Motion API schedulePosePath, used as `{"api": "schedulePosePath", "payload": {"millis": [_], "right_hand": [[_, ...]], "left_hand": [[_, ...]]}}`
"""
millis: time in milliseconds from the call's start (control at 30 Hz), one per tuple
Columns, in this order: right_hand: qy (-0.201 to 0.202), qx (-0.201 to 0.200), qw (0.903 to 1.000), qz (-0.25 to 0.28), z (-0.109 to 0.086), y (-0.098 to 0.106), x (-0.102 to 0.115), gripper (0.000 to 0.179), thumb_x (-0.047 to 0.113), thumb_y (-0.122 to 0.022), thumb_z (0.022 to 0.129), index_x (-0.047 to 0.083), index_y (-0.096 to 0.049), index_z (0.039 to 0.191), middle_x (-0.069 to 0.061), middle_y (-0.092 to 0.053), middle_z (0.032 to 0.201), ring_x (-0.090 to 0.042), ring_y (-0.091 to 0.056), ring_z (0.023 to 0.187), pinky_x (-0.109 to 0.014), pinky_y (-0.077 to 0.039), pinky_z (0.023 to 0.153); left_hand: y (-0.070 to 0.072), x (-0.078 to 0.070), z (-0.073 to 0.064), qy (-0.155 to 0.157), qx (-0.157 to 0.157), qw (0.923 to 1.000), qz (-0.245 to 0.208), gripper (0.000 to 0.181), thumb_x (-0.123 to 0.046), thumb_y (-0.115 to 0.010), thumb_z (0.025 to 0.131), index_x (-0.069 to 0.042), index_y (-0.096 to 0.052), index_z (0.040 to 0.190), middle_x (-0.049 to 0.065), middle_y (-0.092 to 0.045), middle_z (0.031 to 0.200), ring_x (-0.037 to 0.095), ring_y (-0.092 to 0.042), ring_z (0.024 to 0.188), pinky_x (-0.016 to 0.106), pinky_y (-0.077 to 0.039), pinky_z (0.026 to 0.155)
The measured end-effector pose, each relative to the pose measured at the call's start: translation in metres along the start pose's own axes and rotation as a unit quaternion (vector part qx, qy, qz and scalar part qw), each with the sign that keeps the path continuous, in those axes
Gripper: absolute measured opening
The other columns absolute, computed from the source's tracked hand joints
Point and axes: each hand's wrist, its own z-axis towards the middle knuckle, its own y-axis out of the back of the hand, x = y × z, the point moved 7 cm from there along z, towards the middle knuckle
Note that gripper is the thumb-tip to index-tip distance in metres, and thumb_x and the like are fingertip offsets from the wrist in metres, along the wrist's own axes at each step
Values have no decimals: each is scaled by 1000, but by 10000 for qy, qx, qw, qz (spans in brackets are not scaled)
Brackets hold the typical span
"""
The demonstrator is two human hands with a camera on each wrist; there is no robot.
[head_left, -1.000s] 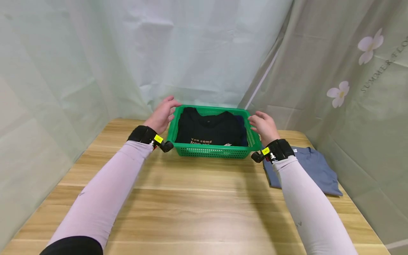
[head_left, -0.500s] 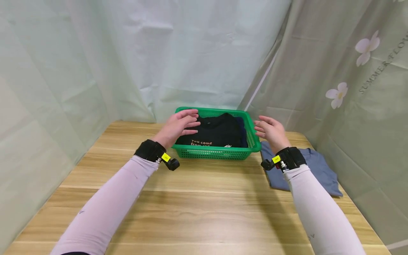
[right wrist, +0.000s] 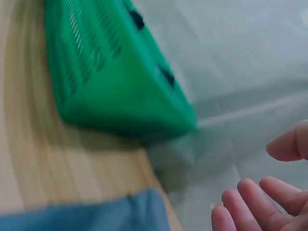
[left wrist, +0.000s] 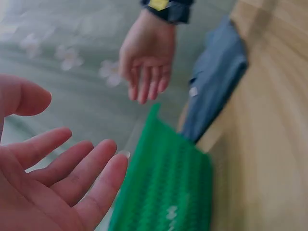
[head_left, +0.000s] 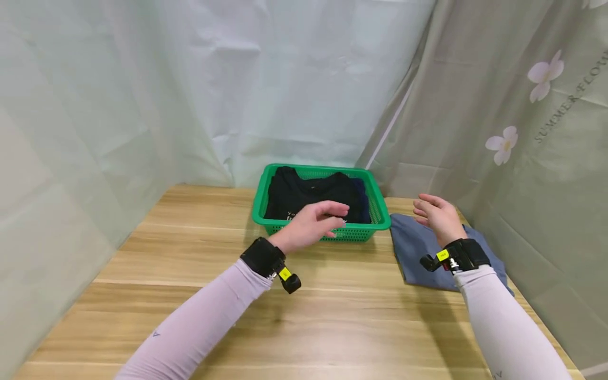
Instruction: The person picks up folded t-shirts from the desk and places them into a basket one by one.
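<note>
Folded grey-blue garment (head_left: 410, 250), lying on the bench just beside a green basket (head_left: 258, 203), near the bench's right edge. The right hand (head_left: 440, 219) is hovering above the garment, apart from it, its fingers (right wrist: 255, 199) bending slightly, thumb standing off, gripping nothing. The left hand (head_left: 313, 224) is reaching across before the basket's near side; its fingers (left wrist: 86, 168) are lying loosely spread, likewise holding nothing. A black shirt (head_left: 323, 192) is filling much of the basket. A likely fault: folds slumping open, should only the top layer or one edge be pinched. The wood-grained bench (head_left: 142, 264) is carrying everything; a pale curtain (head_left: 304, 89) is hanging behind, a grey flowered curtain (head_left: 456, 105) to the right.
</note>
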Motion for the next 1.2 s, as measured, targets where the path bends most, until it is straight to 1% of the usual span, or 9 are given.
{"api": "schedulePosePath", "payload": {"millis": [167, 267, 367, 500, 633, 767, 867, 1033, 1200], "right_hand": [[-98, -516, 9981, -321, -3, 29, -25, 67, 25, -56, 110, -6, -38, 167, -17, -58, 149, 15, -64, 88, -13, -60, 84], [-151, -732, 9938, -821, -5, 45, -36, 65, 23, -55, 109, -8, -41, 165, -25, -62, 148, 11, -64, 91, -11, -58, 81], [-188, -861, 9804, -1762, -8, 63, -47, 65, 26, -52, 109, -10, -43, 162, -36, -57, 155, -16, -72, 111, -18, -53, 86], [-375, -1039, 9490, -2954, -14, 83, -61, 67, 30, -52, 108, -15, -44, 157, -42, -52, 153, -54, -55, 138, -51, -52, 103], [-689, -1077, 9235, -3616, -19, 96, -74, 68, 30, -53, 106, -17, -43, 155, -49, -44, 152, -69, -40, 141, -72, -35, 118], [-902, -748, 9057, -4073, -18, 108, -87, 66, 32, -55, 106, -18, -48, 149, -50, -44, 150, -73, -35, 138, -76, -30, 114], [-1006, -302, 8927, -4383, -15, 115, -104, 66, 35, -60, 103, -17, -54, 142, -47, -50, 146, -73, -42, 131, -76, -37, 107], [-1079, -164, 8863, -4501, -5, 122, -134, 66, 39, -65, 98, -13, -59, 139, -44, -56, 143, -69, -52, 127, -72, -49, 101], [-900, 4, 8845, -4578, -10, 116, -120, 65, 35, -65, 99, -16, -57, 138, -45, -57, 141, -66, -54, 128, -70, -51, 102]], "left_hand": [[-51, 10, 2, -141, 518, 9946, 891, 42, -18, -65, 108, -5, -66, 149, 15, -65, 154, 31, -73, 123, 33, -60, 104], [-79, 19, 6, -137, 753, 9882, 1327, 42, -18, -65, 108, -7, -67, 148, 10, -65, 154, 27, -70, 131, 25, -56, 106], [-104, 28, 11, -178, 978, 9802, 1712, 44, -18, -64, 107, -8, -66, 150, 9, -64, 155, 27, -69, 134, 21, -54, 106], [-133, 42, 18, -435, 1223, 9578, 2563, 45, -21, -61, 108, -11, -65, 152, 8, -63, 157, 23, -62, 144, 21, -48, 117], [-152, 51, 27, -553, 1334, 9362, 3206, 50, -26, -58, 109, -11, -61, 156, 9, -56, 165, 19, -49, 157, 24, -37, 129], [-165, 57, 38, -437, 1411, 9308, 3342, 55, -29, -57, 109, -12, -56, 161, 11, -45, 174, 20, -40, 164, 25, -31, 132], [-175, 61, 42, -290, 1525, 9235, 3508, 58, -34, -58, 109, -17, -53, 164, 6, -39, 178, 19, -36, 166, 27, -29, 134], [-192, 63, 45, -230, 1732, 9055, 3867, 66, -42, -57, 107, -24, -46, 169, -1, -28, 182, 19, -28, 169, 37, -26, 137], [-202, 58, 47, -100, 1879, 8949, 4047, 66, -44, -56, 107, -24, -46, 169, -7, -31, 181, 19, -28, 169, 40, -23, 138]]}}
